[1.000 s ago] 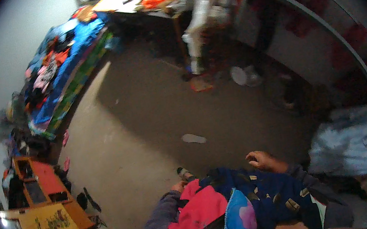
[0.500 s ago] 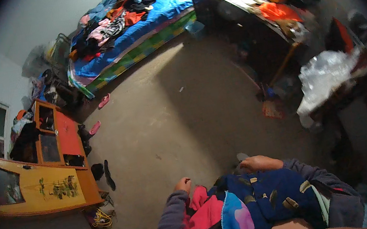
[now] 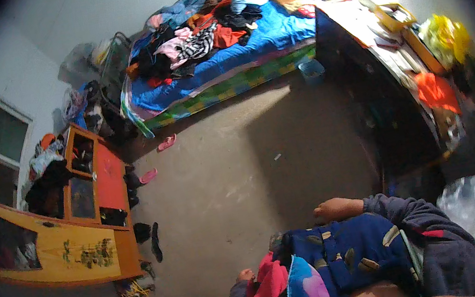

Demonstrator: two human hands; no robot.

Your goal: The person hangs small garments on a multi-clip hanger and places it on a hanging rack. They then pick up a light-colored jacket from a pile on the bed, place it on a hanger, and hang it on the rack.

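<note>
My right hand (image 3: 339, 208) is held out in front of my body, back upward, with its fingers curled in and nothing showing in them. Lower and to the left, my left hand (image 3: 245, 275) shows only in part, and its fingers are mostly hidden. It is beside the pinkish-red cloth (image 3: 271, 280) on my front. Between my arms spreads a dark blue garment (image 3: 347, 249) with a leaf pattern, next to a light blue piece (image 3: 309, 296) with a pink flower. Neither hand touches any furniture.
A bed (image 3: 269, 31) heaped with clothes stands at the far wall. A cluttered dark desk (image 3: 378, 95) runs along the right, near a clear plastic bag (image 3: 473, 204). Orange-yellow cabinets (image 3: 48, 247) line the left. Pink slippers (image 3: 148, 175) and a small blue bin (image 3: 311, 71) are on the floor.
The view has swung, so the bed, desk and cabinets sit lower and farther right. My left hand is lower in the picture. A grey shape beside my right hand no longer shows.
</note>
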